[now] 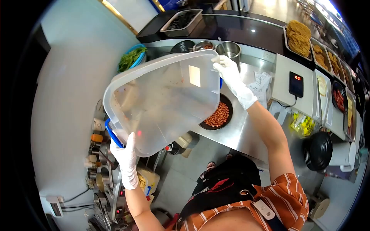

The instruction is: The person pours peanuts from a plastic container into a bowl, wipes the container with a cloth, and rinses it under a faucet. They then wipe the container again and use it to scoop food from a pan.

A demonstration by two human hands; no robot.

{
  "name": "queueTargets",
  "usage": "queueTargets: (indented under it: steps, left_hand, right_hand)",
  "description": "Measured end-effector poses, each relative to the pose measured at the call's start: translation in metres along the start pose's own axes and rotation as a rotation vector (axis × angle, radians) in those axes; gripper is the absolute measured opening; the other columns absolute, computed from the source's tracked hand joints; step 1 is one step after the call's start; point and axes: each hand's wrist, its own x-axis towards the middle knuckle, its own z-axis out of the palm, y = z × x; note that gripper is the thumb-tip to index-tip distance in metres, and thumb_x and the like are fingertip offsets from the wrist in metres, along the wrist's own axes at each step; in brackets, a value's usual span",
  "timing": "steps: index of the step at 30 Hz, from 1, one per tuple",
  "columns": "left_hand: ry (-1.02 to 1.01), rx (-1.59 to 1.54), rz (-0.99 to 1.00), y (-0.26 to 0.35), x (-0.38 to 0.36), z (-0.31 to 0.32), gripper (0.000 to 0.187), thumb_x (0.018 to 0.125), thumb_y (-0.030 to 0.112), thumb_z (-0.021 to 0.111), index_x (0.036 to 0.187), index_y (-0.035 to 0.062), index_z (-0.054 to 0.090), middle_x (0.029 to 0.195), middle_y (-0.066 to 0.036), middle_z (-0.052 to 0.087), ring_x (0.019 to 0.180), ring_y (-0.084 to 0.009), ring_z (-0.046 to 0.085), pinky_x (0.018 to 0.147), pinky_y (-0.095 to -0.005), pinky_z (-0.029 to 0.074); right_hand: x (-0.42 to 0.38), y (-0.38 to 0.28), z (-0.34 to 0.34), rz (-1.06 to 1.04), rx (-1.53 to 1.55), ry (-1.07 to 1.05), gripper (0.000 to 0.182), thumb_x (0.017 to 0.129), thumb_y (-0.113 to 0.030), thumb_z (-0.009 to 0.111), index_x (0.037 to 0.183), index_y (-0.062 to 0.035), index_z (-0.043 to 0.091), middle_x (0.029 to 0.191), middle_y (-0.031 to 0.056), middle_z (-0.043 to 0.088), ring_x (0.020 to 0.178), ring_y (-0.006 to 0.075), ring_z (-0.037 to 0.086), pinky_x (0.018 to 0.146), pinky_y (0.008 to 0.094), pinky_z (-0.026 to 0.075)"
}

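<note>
A large translucent plastic bin (165,96) is held up, tilted, between my two white-gloved hands. Only small dark and reddish specks show on its inner wall, along with a pale label. My left hand (126,158) grips the end with the blue handle (114,133), at lower left. At the upper right corner, my right hand (231,75) pinches the rim, its fingers closed over the edge. Partly covered by the bin, a black bowl of reddish-brown peanuts (218,115) sits on the steel counter (241,129).
Leafy greens in a blue basin (133,59) stand behind the bin. A steel pot (228,50) is at the back. To the right are a digital scale display (296,84), stacked black bowls (318,151) and trays of fried food (298,38). Pans and jars line the left wall.
</note>
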Motion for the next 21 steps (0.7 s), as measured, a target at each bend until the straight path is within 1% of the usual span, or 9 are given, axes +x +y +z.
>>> queueTargets:
  steps: [2,6,10,11,14,15,19,20,21]
  left_hand:
    - [0.073,0.048,-0.05,-0.002,-0.002,-0.026,0.031,0.077,-0.001,0.065,0.107,0.0012,0.057,0.098,-0.003,0.062,0.085,-0.0098,0.056,0.079,-0.0243,0.044]
    - [0.13,-0.219,-0.126,0.007,-0.009,-0.068,0.024,0.083,0.003,0.061,0.106,0.0019,0.058,0.098,-0.003,0.062,0.084,-0.0108,0.057,0.08,-0.0247,0.045]
    - [0.188,-0.436,-0.263,-0.013,-0.031,-0.106,0.018,0.092,0.018,0.054,0.098,0.004,0.062,0.08,0.001,0.064,0.062,-0.0045,0.057,0.052,-0.0164,0.044]
    - [0.082,-0.512,-0.313,-0.028,-0.038,-0.126,0.021,0.093,0.021,0.053,0.098,0.0031,0.062,0.083,0.0,0.064,0.065,-0.0052,0.058,0.056,-0.0169,0.046]
    - [0.063,-0.527,-0.373,-0.044,-0.056,-0.139,0.023,0.092,0.02,0.053,0.104,0.0025,0.061,0.089,-0.003,0.064,0.074,-0.0074,0.06,0.064,-0.0193,0.048]
    - [-0.056,-0.535,-0.401,-0.066,-0.057,-0.156,0.023,0.091,0.016,0.054,0.107,0.0001,0.059,0.098,-0.006,0.063,0.083,-0.0107,0.06,0.073,-0.0226,0.048]
    - [0.13,0.005,0.005,-0.101,-0.09,-0.14,0.021,0.089,0.005,0.053,0.108,-0.0034,0.056,0.109,-0.011,0.057,0.098,-0.019,0.054,0.091,-0.0321,0.041]
    - [0.036,0.136,0.145,-0.109,-0.102,-0.143,0.021,0.089,0.005,0.052,0.109,-0.0029,0.056,0.107,-0.011,0.057,0.097,-0.0188,0.054,0.09,-0.0324,0.041]
    - [-0.04,0.266,0.298,-0.116,-0.115,-0.145,0.021,0.09,0.005,0.052,0.109,-0.0024,0.055,0.105,-0.011,0.057,0.096,-0.0186,0.054,0.089,-0.0326,0.042]
  right_hand:
    - [-0.007,-0.014,0.015,0.005,-0.066,-0.083,0.014,0.084,0.0,0.056,0.097,-0.0026,0.059,0.084,0.0022,0.061,0.079,0.0102,0.057,0.074,0.023,0.046]
    - [-0.03,-0.017,0.044,-0.075,-0.096,-0.144,0.011,0.081,-0.003,0.058,0.092,-0.0031,0.061,0.079,-0.0006,0.058,0.072,0.0064,0.051,0.067,0.0202,0.042]
    - [-0.085,-0.043,0.054,-0.099,-0.187,-0.13,0.011,0.08,-0.003,0.057,0.09,-0.0014,0.061,0.075,-0.002,0.057,0.067,0.0048,0.05,0.061,0.0194,0.041]
    - [-0.101,-0.05,0.054,-0.103,-0.191,-0.124,0.011,0.08,-0.003,0.057,0.09,-0.0014,0.061,0.075,-0.002,0.057,0.067,0.0048,0.05,0.061,0.0194,0.041]
    - [-0.152,-0.056,0.043,-0.057,-0.327,-0.096,0.011,0.08,-0.004,0.057,0.09,-0.0015,0.061,0.072,-0.0017,0.058,0.066,0.0051,0.051,0.061,0.0206,0.042]
    - [-0.173,-0.053,0.042,-0.06,-0.342,-0.047,0.011,0.08,-0.004,0.057,0.09,-0.0015,0.061,0.072,-0.0017,0.058,0.066,0.0051,0.051,0.061,0.0206,0.042]
    - [-0.277,-0.051,0.033,-0.053,-0.509,0.15,0.013,0.079,-0.011,0.061,0.089,-0.003,0.061,0.071,0.003,0.059,0.064,0.0091,0.054,0.057,0.0248,0.046]
    - [-0.302,-0.048,0.031,0.025,-0.477,0.159,0.015,0.077,-0.003,0.051,0.089,0.0009,0.059,0.078,0.0033,0.059,0.072,0.0087,0.051,0.066,0.0245,0.045]
    - [-0.326,-0.046,0.029,0.046,-0.521,0.236,0.014,0.077,-0.003,0.052,0.088,0.001,0.059,0.076,0.0027,0.059,0.07,0.0087,0.05,0.064,0.0245,0.044]
